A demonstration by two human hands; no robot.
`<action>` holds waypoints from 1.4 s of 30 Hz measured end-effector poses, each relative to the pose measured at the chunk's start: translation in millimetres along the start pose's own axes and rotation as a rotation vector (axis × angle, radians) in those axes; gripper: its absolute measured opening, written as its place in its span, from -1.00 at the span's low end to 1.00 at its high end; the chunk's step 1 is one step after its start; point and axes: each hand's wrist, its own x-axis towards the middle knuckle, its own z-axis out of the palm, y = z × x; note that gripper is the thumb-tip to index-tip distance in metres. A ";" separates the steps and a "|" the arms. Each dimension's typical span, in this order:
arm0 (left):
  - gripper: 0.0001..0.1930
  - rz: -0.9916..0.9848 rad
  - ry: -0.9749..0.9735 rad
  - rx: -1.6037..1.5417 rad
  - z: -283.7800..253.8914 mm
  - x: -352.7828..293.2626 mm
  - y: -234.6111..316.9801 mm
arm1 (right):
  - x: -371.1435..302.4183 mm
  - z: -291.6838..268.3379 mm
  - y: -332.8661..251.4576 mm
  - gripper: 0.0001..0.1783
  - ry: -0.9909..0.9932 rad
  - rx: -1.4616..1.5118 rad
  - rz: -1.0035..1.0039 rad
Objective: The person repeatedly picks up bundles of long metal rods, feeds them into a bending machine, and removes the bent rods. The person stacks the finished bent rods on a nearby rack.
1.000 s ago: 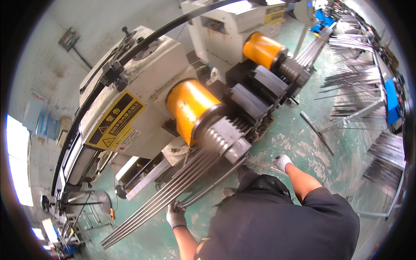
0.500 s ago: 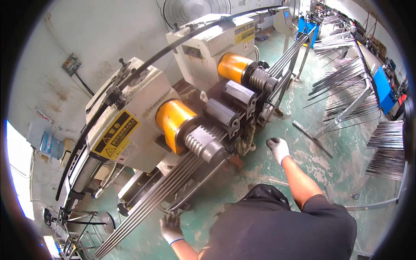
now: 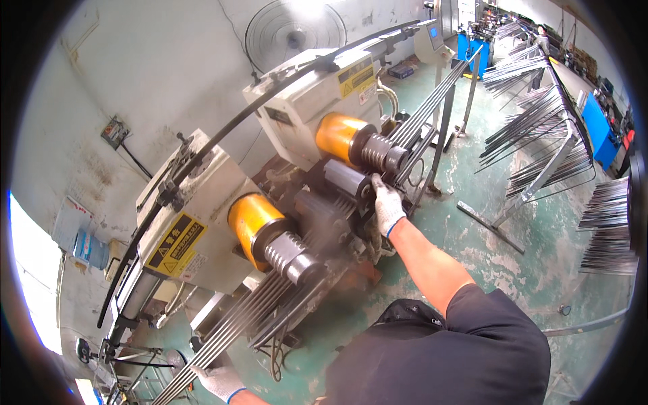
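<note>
My left hand (image 3: 219, 383), in a white knit glove, is at the lower left, closed at the edge of several long thin metal rods (image 3: 233, 331). The rods run side by side into the near ribbed steel roller (image 3: 291, 257), beside an orange collar (image 3: 256, 229). My right hand (image 3: 387, 206), gloved too, reaches to the dark end of a grey metal block (image 3: 346, 178) between the two rollers. Its fingers are bent and partly hidden, and what they hold there cannot be made out. Beyond it are the far ribbed roller (image 3: 384, 154) and its orange collar (image 3: 343, 137).
The pale machine housing (image 3: 202, 229) bears a yellow and black warning label (image 3: 177, 244). A dark curved bar (image 3: 236, 120) spans above. On the right, bundles of rods (image 3: 523, 128) rest on a metal rack (image 3: 540, 182). A large fan (image 3: 295, 39) stands by the wall.
My right hand has moved left and forward onto the grey block. My left hand has moved left and down to the rods. The view has shifted, and haze now blurs the area between the rollers.
</note>
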 end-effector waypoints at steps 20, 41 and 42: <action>-0.66 0.765 0.106 0.808 341.3 -73.9 11.3 | 29.9 6.4 -25.7 -0.49 -0.071 -0.039 0.089; -0.66 0.765 -0.678 1.134 460.5 -55.0 -72.7 | 25.6 -6.7 -26.3 -0.51 -0.218 -0.217 -0.217; -0.66 0.774 -0.700 1.129 464.4 -56.4 -78.2 | 50.4 -15.4 -0.3 -0.53 -0.211 -0.278 -0.372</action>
